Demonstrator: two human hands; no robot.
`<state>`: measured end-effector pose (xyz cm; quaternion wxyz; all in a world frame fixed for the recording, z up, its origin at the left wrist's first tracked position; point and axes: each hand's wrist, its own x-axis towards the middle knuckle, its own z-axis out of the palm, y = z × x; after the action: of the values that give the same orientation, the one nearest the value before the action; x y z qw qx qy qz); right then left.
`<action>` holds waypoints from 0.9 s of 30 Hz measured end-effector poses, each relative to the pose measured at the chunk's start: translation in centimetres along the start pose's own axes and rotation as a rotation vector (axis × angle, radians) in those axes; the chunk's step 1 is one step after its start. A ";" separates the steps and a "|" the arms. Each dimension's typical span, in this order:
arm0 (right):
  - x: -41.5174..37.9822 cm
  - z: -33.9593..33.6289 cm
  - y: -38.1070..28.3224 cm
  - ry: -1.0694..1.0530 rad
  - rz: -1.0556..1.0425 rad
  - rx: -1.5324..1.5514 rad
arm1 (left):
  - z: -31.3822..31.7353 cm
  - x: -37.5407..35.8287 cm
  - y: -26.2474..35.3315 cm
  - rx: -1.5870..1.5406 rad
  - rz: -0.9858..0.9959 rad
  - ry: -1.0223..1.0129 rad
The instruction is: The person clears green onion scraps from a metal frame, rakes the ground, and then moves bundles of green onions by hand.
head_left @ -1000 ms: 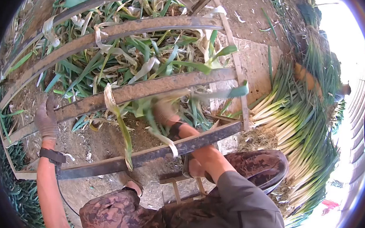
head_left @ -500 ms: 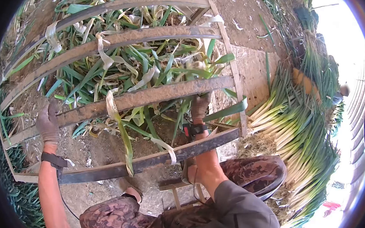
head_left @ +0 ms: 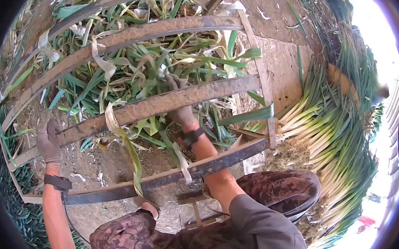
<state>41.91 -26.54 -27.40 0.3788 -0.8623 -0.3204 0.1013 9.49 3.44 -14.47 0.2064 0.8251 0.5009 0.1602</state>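
A slatted frame (head_left: 230, 89) caked with dirt lies across in front of me, its bars bowed by the lens. At its left side, my left hand (head_left: 48, 143) in a dusty glove is closed on one bar. My right hand (head_left: 182, 113), gloved too, reaches up between two bars into a heap of cut leek leaves (head_left: 86, 89). One bar crosses in front of that hand, and its fingers are blurred among the leaves. Limp leaf strips, such as a yellowed strip (head_left: 130, 150), hang over the bars.
To my right lies a long stack of leeks (head_left: 325, 135), white stems and roots toward me. A flat board (head_left: 283, 68) rests on the soil behind the frame. More green leaves (head_left: 12, 200) are at the lower left. A low wooden stand (head_left: 197, 213) is between my legs.
My right hand has moved left and farther into the leaf heap from the frame's right side. Leaves beside it are blurred. My left hand stays at the same bar.
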 end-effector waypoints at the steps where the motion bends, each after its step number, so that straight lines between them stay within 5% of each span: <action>1: -1.1 -0.6 -1.0 0.105 -0.031 0.002 | -0.1 -0.1 0.2 0.013 0.002 0.012; 4: -4.7 -2.1 1.5 0.517 0.062 -0.082 | 0.1 -0.3 0.5 0.024 0.048 0.046; 6: -8.0 -5.0 2.7 0.568 0.207 -0.418 | 0.3 -0.2 0.1 -0.005 0.131 0.070; 9: -11.7 -4.9 9.3 0.603 0.573 0.182 | 0.1 -0.1 0.2 0.066 0.047 0.042; 12: -11.4 -6.3 8.0 0.822 0.382 0.695 | 0.1 0.0 0.2 0.057 0.026 0.029; 18: -6.2 -8.4 9.9 0.773 0.448 0.550 | 0.0 0.0 0.5 0.037 0.103 0.028; 21: -3.7 -8.8 8.8 0.946 0.384 0.648 | 0.0 -0.3 1.5 -0.056 0.061 0.029; 24: -2.4 -9.0 9.4 1.010 0.467 0.552 | 0.7 -0.1 -0.7 0.032 0.239 0.144; 27: -1.9 -9.3 11.1 1.010 0.344 0.475 | 0.1 -0.4 0.4 0.052 0.089 0.043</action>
<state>49.61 -38.85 -29.08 0.6458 -0.7348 0.0761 -0.1931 9.70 2.90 -14.38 0.1666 0.8479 0.4722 0.1740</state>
